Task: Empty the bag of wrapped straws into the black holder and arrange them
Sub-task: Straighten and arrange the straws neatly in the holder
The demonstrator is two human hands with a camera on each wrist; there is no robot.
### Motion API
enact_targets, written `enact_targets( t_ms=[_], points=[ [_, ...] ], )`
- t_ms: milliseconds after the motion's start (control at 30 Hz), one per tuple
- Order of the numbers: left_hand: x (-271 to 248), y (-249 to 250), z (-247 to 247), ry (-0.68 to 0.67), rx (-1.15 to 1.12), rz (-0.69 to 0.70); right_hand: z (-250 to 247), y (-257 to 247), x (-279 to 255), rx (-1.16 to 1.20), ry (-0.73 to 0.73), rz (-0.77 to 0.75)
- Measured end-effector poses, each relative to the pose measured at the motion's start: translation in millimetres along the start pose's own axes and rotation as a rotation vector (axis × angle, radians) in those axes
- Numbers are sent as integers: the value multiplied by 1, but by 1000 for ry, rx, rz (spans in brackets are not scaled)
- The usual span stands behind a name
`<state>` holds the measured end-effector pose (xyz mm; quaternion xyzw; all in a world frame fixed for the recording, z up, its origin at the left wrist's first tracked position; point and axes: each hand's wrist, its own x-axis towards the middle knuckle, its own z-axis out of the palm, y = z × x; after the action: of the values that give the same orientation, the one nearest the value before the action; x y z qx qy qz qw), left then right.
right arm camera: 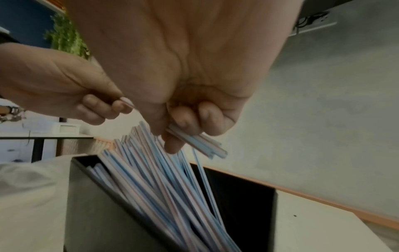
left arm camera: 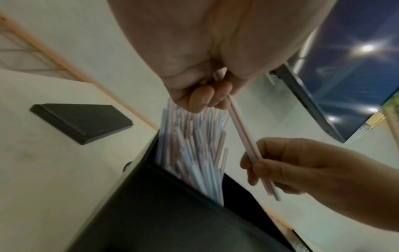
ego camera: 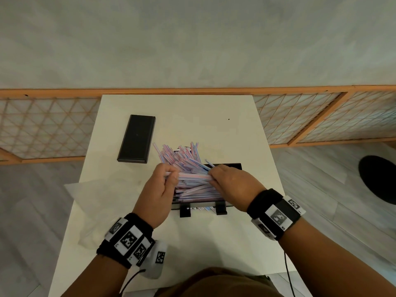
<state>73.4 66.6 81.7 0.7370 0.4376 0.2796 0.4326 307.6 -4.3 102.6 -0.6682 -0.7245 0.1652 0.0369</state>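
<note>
The black holder (ego camera: 232, 167) stands mid-table, and a loose heap of pink and blue wrapped straws (ego camera: 182, 156) leans out of it toward the far left. My left hand (ego camera: 170, 175) and right hand (ego camera: 212, 175) hover just above it. Between them they hold a small bundle of straws (ego camera: 192, 177) level, one hand at each end. In the left wrist view my left fingers (left arm camera: 207, 99) curl round the end of a straw (left arm camera: 239, 134). My right fingers (right arm camera: 187, 131) pinch the bundle's other end (right arm camera: 202, 145) over the holder (right arm camera: 97, 204).
The holder's flat black lid (ego camera: 137, 139) lies at the table's far left. The emptied clear bag (ego camera: 90, 196) sprawls over the table's left edge. A wooden lattice screen (ego camera: 47, 125) lies on the floor past the table. The white table (ego camera: 214, 243) shows bare near me.
</note>
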Motion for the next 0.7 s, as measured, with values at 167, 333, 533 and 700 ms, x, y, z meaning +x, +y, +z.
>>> enact_targets(
  t_ms=[167,333,533,700],
  points=[
    [-9,-28,9,-114,242,-16,25,9,-5,-113,-209,41],
    [-17,-25,13,-97,379,71,36,8,8,-46,-284,77],
    [-14,-28,21,-124,497,190,20,6,11,120,-114,123],
    [-7,-37,25,-130,560,215,22,11,19,106,-6,208]
  ],
)
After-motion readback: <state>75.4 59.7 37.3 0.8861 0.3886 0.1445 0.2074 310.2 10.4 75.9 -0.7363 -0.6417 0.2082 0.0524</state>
